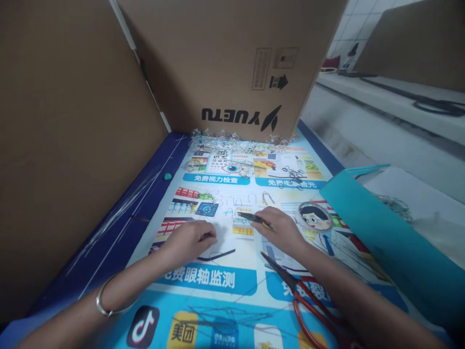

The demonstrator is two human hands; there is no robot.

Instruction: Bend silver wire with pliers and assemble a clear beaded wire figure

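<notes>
Right hand (279, 230) grips small pliers (247, 216); dark, pointed, partly yellow.

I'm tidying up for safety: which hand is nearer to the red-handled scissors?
The right. The right hand is just beyond the tips of the red-handled scissors; the left hand is farther off, to their left.

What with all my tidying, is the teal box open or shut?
Open: the teal box shows its white inside and tangled wire within.
</notes>
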